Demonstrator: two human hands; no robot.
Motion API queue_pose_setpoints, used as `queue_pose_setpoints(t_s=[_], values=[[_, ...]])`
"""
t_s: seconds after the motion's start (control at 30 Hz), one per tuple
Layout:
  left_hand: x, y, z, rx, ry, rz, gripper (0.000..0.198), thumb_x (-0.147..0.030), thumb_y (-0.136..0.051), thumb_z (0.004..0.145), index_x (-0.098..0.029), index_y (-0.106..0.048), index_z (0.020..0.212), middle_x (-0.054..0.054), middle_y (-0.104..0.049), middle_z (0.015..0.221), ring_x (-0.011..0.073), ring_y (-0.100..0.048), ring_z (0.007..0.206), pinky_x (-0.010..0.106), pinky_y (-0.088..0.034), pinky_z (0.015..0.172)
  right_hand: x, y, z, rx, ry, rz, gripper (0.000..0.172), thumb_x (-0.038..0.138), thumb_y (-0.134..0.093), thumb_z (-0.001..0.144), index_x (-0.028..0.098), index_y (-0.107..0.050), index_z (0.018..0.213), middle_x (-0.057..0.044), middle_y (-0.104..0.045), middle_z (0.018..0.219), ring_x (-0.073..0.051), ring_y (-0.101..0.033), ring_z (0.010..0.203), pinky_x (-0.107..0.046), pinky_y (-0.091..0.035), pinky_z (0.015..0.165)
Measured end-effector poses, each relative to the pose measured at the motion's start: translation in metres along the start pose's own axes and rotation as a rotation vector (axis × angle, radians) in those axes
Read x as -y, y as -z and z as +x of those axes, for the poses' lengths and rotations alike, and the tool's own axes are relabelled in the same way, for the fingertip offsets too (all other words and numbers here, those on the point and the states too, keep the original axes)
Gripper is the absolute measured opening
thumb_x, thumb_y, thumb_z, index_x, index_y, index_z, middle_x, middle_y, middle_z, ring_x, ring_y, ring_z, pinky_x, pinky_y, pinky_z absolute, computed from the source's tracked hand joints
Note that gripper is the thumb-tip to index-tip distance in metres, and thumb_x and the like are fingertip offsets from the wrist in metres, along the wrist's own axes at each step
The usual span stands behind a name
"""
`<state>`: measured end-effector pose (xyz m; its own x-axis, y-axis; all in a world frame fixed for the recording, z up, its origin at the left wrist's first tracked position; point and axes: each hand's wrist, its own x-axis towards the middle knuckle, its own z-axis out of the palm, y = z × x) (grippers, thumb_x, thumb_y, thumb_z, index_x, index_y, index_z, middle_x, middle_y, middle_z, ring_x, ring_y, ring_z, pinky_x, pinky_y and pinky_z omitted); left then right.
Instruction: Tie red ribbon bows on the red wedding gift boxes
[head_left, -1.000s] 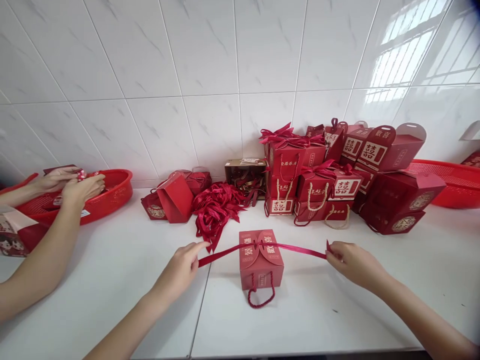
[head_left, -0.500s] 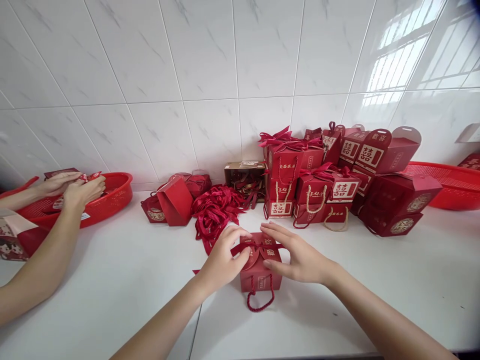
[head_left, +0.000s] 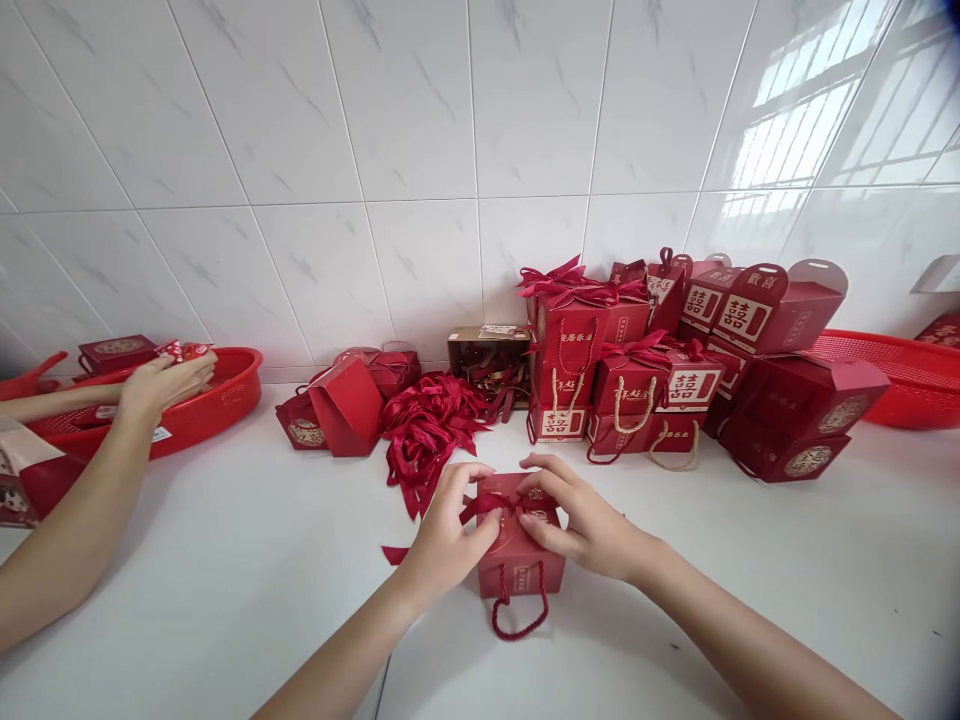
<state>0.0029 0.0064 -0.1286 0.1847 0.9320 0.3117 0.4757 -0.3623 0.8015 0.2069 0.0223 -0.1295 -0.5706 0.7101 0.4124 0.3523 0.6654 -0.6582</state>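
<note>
A small dark-red gift box [head_left: 521, 578] stands upright on the white table before me, its twisted red cord handle hanging down the front. A red ribbon [head_left: 512, 503] crosses its top, gathered at the middle. My left hand [head_left: 455, 530] curls over the left side of the ribbon, thumb and fingers around it. From the right, my right hand [head_left: 589, 518] bends its fingers over the other side of the ribbon, the thumb near the knot. Fingertips partly hide the ribbon. A loose ribbon end shows left of my left wrist.
Behind the box lies a heap of red ribbons [head_left: 431, 425] beside an open carton [head_left: 487, 350]. Stacked red gift boxes [head_left: 626, 395] stand at the back right, before a red basket [head_left: 870, 370]. At left, another person's hands [head_left: 165, 385] hold small red packets over a red basket [head_left: 244, 385].
My fingers have curled in closer over the ribbon, and the box sits slightly lower in view. At left, the other person's hands have shifted a little over the basket.
</note>
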Motion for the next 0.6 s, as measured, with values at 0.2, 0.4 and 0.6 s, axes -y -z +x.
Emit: queue_pose_setpoints(t_s=[0.2, 0.4, 0.6], values=[[0.01, 0.0, -0.001, -0.031, 0.294, -0.119, 0.047, -0.037, -0.065, 0.076, -0.025, -0.042, 0.116, 0.008, -0.048, 0.119, 0.0212, -0.055, 0.099, 0.037, -0.048, 0.083, -0.008, -0.013, -0.013, -0.22, -0.31, 0.024, 0.037, 0.046, -0.047, 0.091, 0.023, -0.046, 0.119, -0.013, -0.036, 0.138, -0.024, -0.049, 0.119, -0.038, -0.051, 0.089], [0.007, 0.012, -0.002, 0.029, 0.289, -0.038, 0.046, -0.048, -0.066, 0.074, -0.024, -0.038, 0.101, -0.007, -0.043, 0.071, 0.0144, -0.048, 0.068, 0.028, -0.04, 0.067, -0.01, -0.002, -0.018, -0.17, -0.453, 0.145, 0.041, 0.051, -0.056, 0.084, 0.022, -0.039, 0.108, 0.006, -0.046, 0.066, -0.012, -0.044, 0.058, -0.027, -0.04, 0.057], [0.014, 0.043, 0.003, 0.25, 0.293, 0.072, 0.027, -0.046, -0.038, 0.09, -0.022, -0.05, 0.09, -0.005, -0.043, 0.065, 0.0129, -0.039, 0.058, 0.025, -0.031, 0.058, -0.001, 0.03, -0.032, -0.014, -0.239, -0.002, 0.024, 0.016, -0.054, 0.079, 0.02, -0.035, 0.064, 0.004, -0.04, 0.066, -0.009, -0.036, 0.058, -0.023, -0.031, 0.053]])
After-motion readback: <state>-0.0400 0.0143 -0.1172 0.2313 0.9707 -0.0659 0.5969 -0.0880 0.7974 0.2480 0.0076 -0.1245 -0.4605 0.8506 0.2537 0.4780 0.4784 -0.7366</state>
